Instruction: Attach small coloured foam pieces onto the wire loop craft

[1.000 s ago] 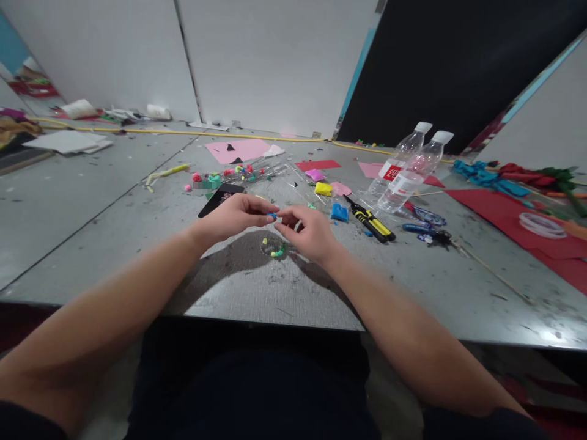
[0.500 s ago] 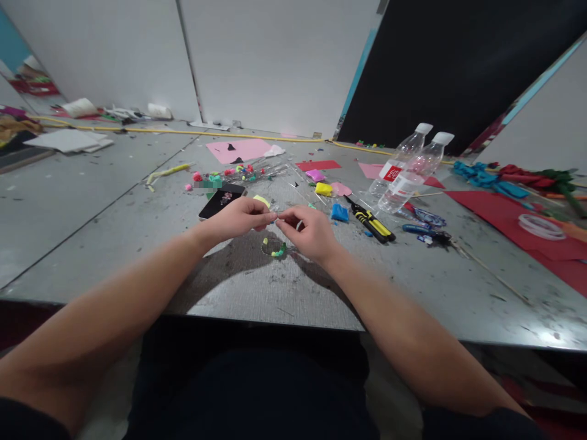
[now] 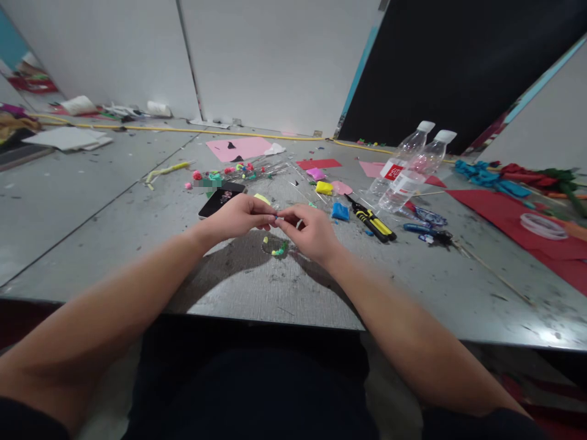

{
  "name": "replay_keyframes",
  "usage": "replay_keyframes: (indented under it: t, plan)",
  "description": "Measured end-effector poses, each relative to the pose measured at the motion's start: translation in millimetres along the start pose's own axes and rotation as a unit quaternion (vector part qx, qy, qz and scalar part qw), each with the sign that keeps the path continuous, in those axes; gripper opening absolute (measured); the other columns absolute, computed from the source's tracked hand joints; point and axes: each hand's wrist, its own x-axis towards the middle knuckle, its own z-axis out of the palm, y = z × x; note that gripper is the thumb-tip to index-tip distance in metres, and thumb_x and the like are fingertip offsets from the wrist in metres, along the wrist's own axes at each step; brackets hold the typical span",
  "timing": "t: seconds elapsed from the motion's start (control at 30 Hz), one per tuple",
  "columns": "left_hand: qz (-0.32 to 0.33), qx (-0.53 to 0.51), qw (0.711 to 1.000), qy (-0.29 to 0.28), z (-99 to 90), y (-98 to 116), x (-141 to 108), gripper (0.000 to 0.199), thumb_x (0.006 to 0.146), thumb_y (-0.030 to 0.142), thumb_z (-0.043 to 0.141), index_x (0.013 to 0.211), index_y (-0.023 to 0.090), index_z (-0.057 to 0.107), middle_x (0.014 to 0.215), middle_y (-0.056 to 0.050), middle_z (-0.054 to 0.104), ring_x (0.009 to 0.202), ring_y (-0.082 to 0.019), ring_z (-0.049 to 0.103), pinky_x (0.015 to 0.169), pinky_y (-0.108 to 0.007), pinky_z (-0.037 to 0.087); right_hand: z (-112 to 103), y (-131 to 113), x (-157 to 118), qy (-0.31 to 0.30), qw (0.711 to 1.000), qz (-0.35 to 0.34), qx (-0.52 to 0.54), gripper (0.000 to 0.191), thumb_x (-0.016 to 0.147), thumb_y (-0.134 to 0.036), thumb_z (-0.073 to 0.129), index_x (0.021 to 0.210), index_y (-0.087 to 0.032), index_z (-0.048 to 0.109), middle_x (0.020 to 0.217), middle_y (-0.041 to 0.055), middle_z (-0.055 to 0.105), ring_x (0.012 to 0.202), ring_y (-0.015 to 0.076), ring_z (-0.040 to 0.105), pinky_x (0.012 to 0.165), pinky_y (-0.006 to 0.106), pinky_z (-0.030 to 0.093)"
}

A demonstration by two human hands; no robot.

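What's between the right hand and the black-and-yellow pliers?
A blue packet lies between the right hand and pliers, a tiny blue bit beside it; head view.

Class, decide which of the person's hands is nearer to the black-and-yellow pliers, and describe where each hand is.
Right. The right hand is a short way left of the pliers; the left hand is farther left, beyond the right hand.

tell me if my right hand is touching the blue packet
Apart. The head view shows a strip of grey tabletop between the right hand and the near left edge of the blue packet.
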Motion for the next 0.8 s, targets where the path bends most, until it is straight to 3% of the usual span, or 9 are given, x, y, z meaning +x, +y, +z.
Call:
replay_keyframes:
  t: [0.17,0.33,0.57,0.8]
  plan:
    - [-0.047,-0.119,0.992,-0.011,3.5,-1.6,1.2,0.023,0.088,0.024,0.073,0.11,0.018,0.078,0.101,-0.008,0.081,0.088,-0.016,0.074,0.085,-0.031,0.058,0.0,3.5,0.3,0.006,1.0,-0.003,-0.018,0.007,0.092,-0.024,0.068,0.092,-0.022,0.074,0.082,0.003,0.073,0.072,0.0166,0.062,0.065,0.031,0.047]
    - [-0.031,-0.131,0.99,-0.033,4.5,-2.2,1.7,0.017,0.09,0.028,0.072,0.101,0.017,0.078,0.098,-0.007,0.081,0.091,-0.017,0.075,0.089,-0.032,0.059,-0.6,3.6,0.7,-0.011,1.0,-0.005,-0.012,0.007,0.092,-0.023,0.069,0.087,-0.02,0.074,0.082,0.0032,0.072,0.071,0.016,0.06,0.067,0.032,0.047]
    - [-0.034,-0.088,0.995,0.032,1.8,0.2,1.2,0.026,0.084,0.04,0.079,0.077,0.017,0.07,0.076,-0.006,0.076,0.07,-0.014,0.067,0.07,-0.029,0.056,0.0,2.9,0.6,-0.011,1.0,0.001,-0.016,0.008,0.092,-0.027,0.07,0.089,-0.021,0.074,0.082,0.0028,0.071,0.071,0.016,0.06,0.067,0.032,0.047]
    - [-0.013,-0.019,0.997,0.068,-0.3,4.0,-1.1,0.038,0.082,0.04,0.08,0.059,0.018,0.06,0.053,0.001,0.058,0.051,-0.009,0.048,0.053,-0.026,0.039,0.9,2.5,0.8,-0.001,1.0,-0.004,0.005,0.013,0.091,-0.031,0.07,0.087,-0.019,0.072,0.079,0.0029,0.071,0.068,0.0153,0.059,0.067,0.032,0.047]
